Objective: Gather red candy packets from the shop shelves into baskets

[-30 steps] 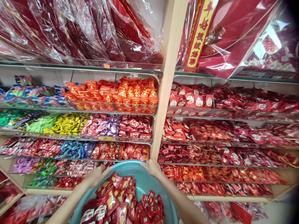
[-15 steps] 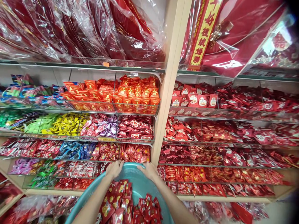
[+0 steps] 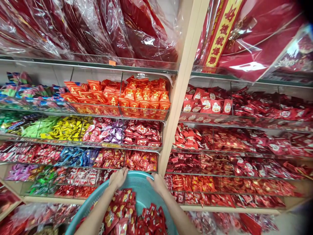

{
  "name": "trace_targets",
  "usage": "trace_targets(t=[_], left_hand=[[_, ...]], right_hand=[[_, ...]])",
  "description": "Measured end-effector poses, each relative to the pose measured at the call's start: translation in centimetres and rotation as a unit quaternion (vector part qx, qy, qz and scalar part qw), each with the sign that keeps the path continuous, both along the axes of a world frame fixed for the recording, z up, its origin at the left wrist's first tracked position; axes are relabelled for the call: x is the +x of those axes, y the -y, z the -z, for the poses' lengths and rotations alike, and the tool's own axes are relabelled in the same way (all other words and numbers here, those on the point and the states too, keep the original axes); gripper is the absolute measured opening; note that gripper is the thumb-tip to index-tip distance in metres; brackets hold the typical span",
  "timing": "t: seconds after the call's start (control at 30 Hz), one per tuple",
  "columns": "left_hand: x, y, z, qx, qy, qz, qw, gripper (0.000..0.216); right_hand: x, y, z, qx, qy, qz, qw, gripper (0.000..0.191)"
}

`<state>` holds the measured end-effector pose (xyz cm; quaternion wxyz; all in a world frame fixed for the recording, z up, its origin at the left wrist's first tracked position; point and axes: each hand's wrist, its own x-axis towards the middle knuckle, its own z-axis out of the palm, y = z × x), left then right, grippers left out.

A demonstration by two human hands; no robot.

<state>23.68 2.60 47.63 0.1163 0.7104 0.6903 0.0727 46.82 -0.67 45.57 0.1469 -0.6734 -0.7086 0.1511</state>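
Note:
A teal plastic basket [image 3: 140, 178] is held up in front of me at the bottom centre. It holds a heap of red and gold wrapped candies [image 3: 127, 212]. My left hand [image 3: 118, 178] is closed over the basket's far rim, left of centre. My right hand [image 3: 157, 183] grips the same rim just to the right. Both forearms run over the basket from below. The rim sits right in front of a shelf bin of red candies [image 3: 141, 161].
Tiered shelves with clear dividers hold wrapped sweets: orange-red packets [image 3: 117, 98], yellow ones [image 3: 66, 128], green, blue, pink, and many red ones on the right [image 3: 244, 143]. A beige upright post [image 3: 177, 98] splits the shelving. Red items in plastic wrap hang above.
My left hand slid right along the rim to sit near my right hand. The basket dropped lower in view and the camera tilted up a little.

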Motion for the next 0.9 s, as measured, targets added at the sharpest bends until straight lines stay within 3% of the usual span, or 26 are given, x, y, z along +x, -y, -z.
trace_targets(t=[0.23, 0.33, 0.5, 0.67, 0.9], left_hand=[[0.6, -0.9, -0.2, 0.002, -0.008, -0.016, 1.000, 0.053], [0.6, -1.3, 0.0, -0.001, 0.000, -0.015, 1.000, 0.052], [0.4, -1.6, 0.2, 0.004, 0.008, -0.019, 1.000, 0.051], [0.5, -1.6, 0.1, 0.001, 0.005, -0.022, 1.000, 0.051], [0.3, -1.8, 0.3, -0.004, 0.004, -0.011, 1.000, 0.050]], right_hand=[[-0.2, -0.2, -1.6, 0.104, -0.006, 0.032, 0.994, 0.029], [-0.8, -1.1, -3.3, 0.159, -0.010, -0.010, 0.987, 0.025], [-2.9, -3.9, -5.0, 0.166, -0.013, -0.105, 0.980, 0.018], [-5.8, -6.4, -4.6, 0.159, -0.024, -0.120, 0.980, 0.017], [-7.2, -7.1, -2.9, 0.194, -0.093, -0.100, 0.972, 0.018]])
